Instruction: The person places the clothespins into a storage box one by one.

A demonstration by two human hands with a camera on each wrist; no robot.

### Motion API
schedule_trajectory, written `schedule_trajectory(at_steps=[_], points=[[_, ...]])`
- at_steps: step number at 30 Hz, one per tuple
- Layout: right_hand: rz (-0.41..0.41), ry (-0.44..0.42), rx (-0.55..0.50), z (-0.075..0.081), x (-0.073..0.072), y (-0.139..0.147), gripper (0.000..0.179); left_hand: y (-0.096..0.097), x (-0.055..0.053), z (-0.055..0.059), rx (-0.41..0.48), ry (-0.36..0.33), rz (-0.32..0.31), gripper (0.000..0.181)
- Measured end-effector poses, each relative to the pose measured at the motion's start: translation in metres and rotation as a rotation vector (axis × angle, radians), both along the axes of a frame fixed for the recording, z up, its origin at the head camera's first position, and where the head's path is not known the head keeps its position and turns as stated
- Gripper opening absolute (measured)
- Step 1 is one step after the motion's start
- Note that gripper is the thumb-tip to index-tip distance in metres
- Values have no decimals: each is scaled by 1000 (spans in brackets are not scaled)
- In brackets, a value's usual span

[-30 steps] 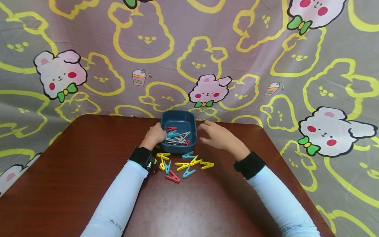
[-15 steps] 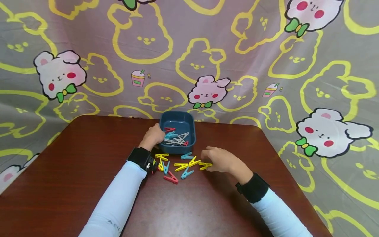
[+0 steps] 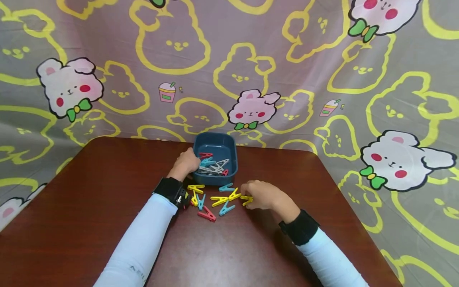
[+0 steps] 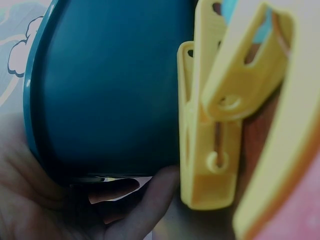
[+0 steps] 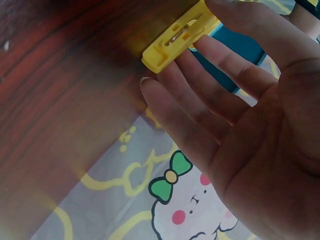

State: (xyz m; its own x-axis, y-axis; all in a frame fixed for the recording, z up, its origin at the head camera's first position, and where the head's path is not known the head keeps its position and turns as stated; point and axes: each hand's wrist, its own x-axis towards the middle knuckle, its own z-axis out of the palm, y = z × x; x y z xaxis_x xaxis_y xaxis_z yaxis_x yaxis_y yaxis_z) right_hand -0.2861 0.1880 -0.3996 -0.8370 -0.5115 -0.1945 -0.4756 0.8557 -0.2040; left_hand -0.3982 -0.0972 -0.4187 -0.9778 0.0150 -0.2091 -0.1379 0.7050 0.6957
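Observation:
At the left side of a dark blue plastic basket (image 3: 215,181), my left hand (image 3: 187,161) grips the wall. In the left wrist view the fingers (image 4: 150,202) curl at the basket's edge. My right hand (image 3: 263,194) is over the table, right of the loose clothespins. Between its thumb and index finger it pinches a yellow clothespin (image 5: 180,37), low at the tabletop. White, blue and red clothespins (image 3: 211,169) lie inside the basket. In front of it are more yellow clothespins (image 3: 220,201), blue clothespins (image 3: 226,208) and a red clothespin (image 3: 206,214).
A brown wooden table (image 3: 107,207) carries everything. Behind it hangs a patterned curtain (image 3: 201,87), close to the table's back edge. Large yellow clothespins (image 4: 210,165) stand near the left wrist camera, beside the basket wall.
My right hand has come down from beside the basket's right side to the rightmost yellow clothespin, and now pinches it. The left hand has stayed on the basket.

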Motion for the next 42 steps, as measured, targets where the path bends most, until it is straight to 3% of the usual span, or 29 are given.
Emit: schedule_trajectory(at_steps=[12,25,26,32,33,42], points=[[57,-22,24,-1,-1,-1,25,0,4,4,-3,-17,0,67],[29,-20,27,-4,-1,-3,28,2,6,9,-8,-24,-2,66],[26,-23,25,-4,-1,-3,27,0,2,3,-13,-13,-5,66],[16,-19,37,-4,1,-4,27,1,2,3,-8,-19,-6,68],[16,-17,38,-4,1,-4,27,2,7,9,-3,-30,-4,67],[10,4,39,-4,4,-5,28,2,9,11,-26,-22,-20,67]])
